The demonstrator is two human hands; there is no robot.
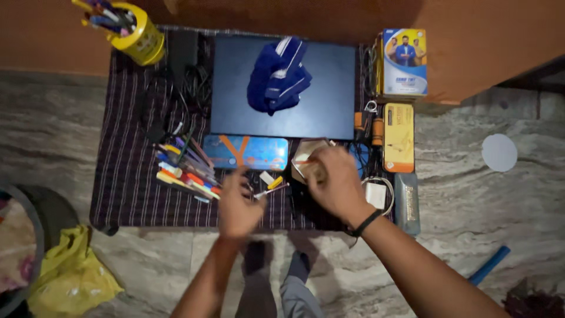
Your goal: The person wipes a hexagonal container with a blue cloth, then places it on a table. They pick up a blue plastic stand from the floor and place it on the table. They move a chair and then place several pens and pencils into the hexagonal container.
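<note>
Left hand [238, 206]: blurred, fingers spread and holding nothing, above the front edge of the striped cloth [126, 188], just beside small pens [272, 187].
Right hand [335, 179]: closed round a small tan box [307, 158], steadying it near mid-front.
Loose pens [185, 171]: heaped left of the hands.
Laptop [282, 88]: shut, at the back edge.

Both forearms extended; left hand [238, 206] blurred, right hand [332, 179] fingers curled.

Pens [183, 168] crowd the left, boxes [398, 136] the right; the laptop lid [329, 88] beyond seems partly bare.
</note>
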